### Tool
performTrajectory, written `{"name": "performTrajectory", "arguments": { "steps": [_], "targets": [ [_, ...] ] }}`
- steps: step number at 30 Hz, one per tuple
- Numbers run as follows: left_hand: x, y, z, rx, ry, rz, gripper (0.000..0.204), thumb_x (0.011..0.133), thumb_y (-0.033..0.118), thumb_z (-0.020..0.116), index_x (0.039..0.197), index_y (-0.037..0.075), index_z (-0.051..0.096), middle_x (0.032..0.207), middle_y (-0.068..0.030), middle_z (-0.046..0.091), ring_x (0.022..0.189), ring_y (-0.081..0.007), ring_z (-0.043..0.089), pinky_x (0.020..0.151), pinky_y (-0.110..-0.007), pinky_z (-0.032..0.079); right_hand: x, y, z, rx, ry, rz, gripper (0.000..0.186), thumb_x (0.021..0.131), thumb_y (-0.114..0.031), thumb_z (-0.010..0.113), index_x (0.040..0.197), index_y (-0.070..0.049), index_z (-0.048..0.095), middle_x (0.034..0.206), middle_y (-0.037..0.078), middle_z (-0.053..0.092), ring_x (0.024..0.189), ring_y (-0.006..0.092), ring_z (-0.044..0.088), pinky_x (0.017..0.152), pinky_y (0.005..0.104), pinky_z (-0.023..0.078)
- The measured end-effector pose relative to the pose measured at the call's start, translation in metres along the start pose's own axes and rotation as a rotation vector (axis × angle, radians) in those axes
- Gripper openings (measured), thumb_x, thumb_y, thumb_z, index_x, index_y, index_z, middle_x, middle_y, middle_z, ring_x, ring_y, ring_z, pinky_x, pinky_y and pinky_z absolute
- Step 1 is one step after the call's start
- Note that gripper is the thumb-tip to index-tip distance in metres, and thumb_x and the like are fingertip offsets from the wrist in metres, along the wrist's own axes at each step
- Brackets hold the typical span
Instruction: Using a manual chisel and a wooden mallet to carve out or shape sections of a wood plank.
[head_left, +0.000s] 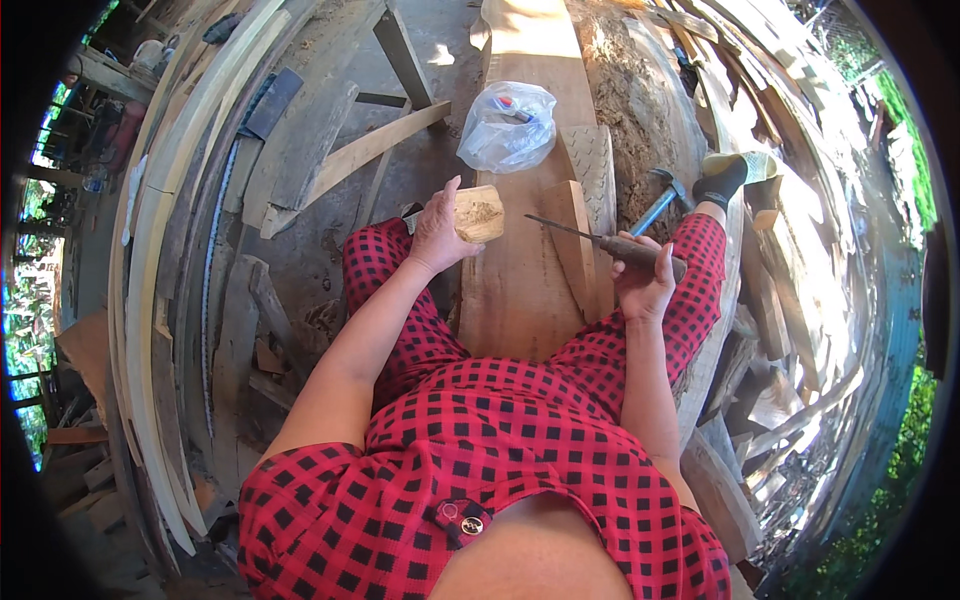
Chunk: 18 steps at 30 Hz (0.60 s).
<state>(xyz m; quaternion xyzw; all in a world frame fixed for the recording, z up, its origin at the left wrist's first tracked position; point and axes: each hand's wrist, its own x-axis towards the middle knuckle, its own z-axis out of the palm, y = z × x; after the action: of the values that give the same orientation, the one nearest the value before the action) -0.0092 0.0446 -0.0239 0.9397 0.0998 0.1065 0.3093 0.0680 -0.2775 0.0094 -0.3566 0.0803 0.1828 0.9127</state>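
Note:
My left hand is closed around a small pale wooden block, its rough, brownish carved face turned to the right. Wrapped around a brown wooden handle, my right hand grips a tool with a narrow dark blade. Whether that tool is a knife or a chisel I cannot tell. Its tip points left toward the block, with a gap between them. Both hands are raised above a long wooden plank that lies between my legs.
A clear plastic bag with small items inside sits farther along the plank. Wedge-shaped offcuts lie at its right side. A blue-handled hammer rests near my right foot. Long boards line the left; scrap wood is heaped right.

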Motion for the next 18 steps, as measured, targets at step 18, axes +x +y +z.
{"name": "performTrajectory", "arguments": {
  "steps": [18],
  "targets": [
    [-0.008,0.042,-0.023,0.116,-0.081,0.272,0.110,0.049,0.023,0.081,0.142,0.015,0.023,0.113,-0.0147,0.046,0.105,-0.0354,0.049,0.091,-0.045,0.040,-0.018,0.016,0.030,-0.185,-0.097,0.088,0.032,0.084,-0.022,0.067,0.107,-0.003,0.056,0.093,0.015,0.067,0.067,0.0213,0.066,0.063,0.0327,0.055]
  ]
}}
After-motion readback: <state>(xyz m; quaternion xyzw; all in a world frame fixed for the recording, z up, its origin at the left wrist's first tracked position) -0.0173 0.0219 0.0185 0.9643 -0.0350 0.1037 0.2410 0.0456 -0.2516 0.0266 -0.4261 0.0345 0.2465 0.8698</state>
